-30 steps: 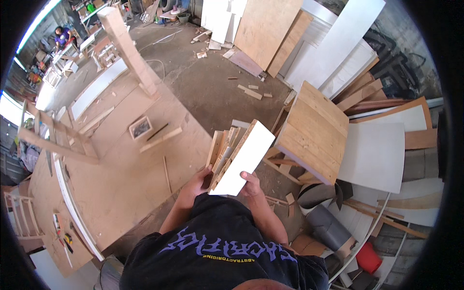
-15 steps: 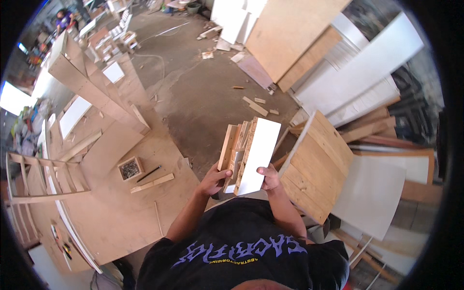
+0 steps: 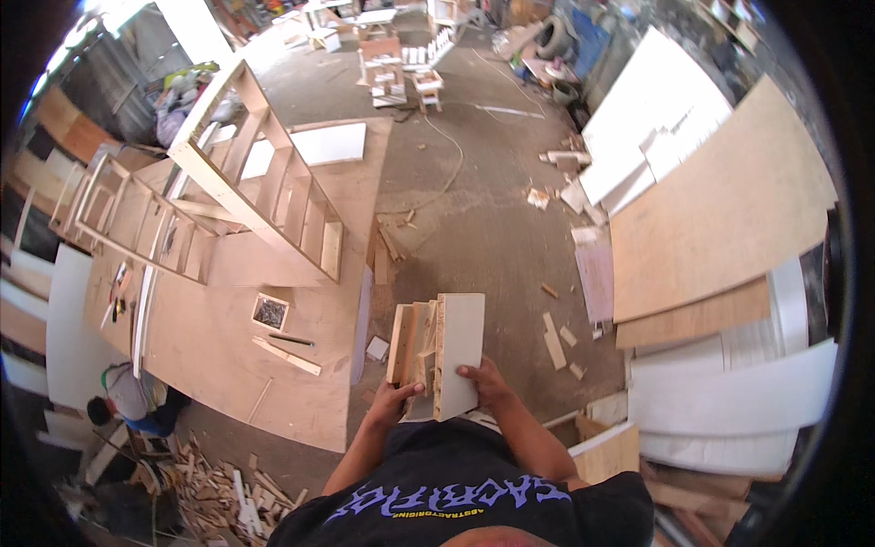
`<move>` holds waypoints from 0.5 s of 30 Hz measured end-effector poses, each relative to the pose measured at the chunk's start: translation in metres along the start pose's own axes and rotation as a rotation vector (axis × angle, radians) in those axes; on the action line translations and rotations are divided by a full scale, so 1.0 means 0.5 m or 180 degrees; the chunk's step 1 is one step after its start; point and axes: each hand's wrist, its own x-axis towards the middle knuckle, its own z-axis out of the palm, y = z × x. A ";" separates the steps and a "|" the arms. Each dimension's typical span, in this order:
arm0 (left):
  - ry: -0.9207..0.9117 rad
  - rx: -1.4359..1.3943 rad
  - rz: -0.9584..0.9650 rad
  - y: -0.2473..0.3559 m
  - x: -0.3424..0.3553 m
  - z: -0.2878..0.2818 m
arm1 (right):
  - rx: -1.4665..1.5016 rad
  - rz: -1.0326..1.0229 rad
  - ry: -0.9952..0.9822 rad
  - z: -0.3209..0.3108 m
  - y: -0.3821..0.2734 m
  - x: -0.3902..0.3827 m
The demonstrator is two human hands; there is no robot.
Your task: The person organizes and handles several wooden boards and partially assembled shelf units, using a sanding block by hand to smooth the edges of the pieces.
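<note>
My left hand (image 3: pixel 396 396) and my right hand (image 3: pixel 485 384) are closed around a bundle of short boards held upright in front of my dark shirt. The bundle has a white-faced panel with a rough edge (image 3: pixel 462 351) on the right and narrow bare wood pieces (image 3: pixel 405 342) on the left. My right thumb presses on the white face; my left fingers grip the wooden pieces. To the left lies a large plywood worktop (image 3: pixel 196 365) bearing a small wooden box of dark bits (image 3: pixel 270 311), a dark rod (image 3: pixel 290 340) and a wood strip (image 3: pixel 287 355).
Wooden shelf frames (image 3: pixel 255 182) stand on the worktop. A person (image 3: pixel 137 401) is low at its left edge, above a pile of offcuts (image 3: pixel 237 488). Sheets (image 3: pixel 711 210) lean at the right. Scraps (image 3: pixel 554 346) and a cord (image 3: pixel 451 155) lie on the floor.
My view has swung, showing more of the far workshop and the lower-left offcuts. The bundle now sits lower in the picture and more upright, still in both hands.
</note>
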 end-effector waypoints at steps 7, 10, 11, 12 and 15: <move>-0.0487 -0.1332 0.0421 0.092 0.118 0.083 | 0.0050 0.0132 -0.0611 -0.056 -0.177 0.129; -0.0530 -0.0747 0.0427 0.154 0.224 0.113 | -0.0400 -0.0057 -0.0540 -0.059 -0.279 0.188; -0.0573 -0.0501 0.0499 0.171 0.267 0.125 | -0.0558 -0.0131 -0.0497 -0.068 -0.312 0.215; -0.0615 -0.0231 0.0550 0.192 0.309 0.133 | -0.0645 -0.0214 -0.0329 -0.081 -0.338 0.246; -0.0843 -0.0282 0.0449 0.253 0.474 0.172 | -0.0625 -0.0502 0.0056 -0.131 -0.404 0.348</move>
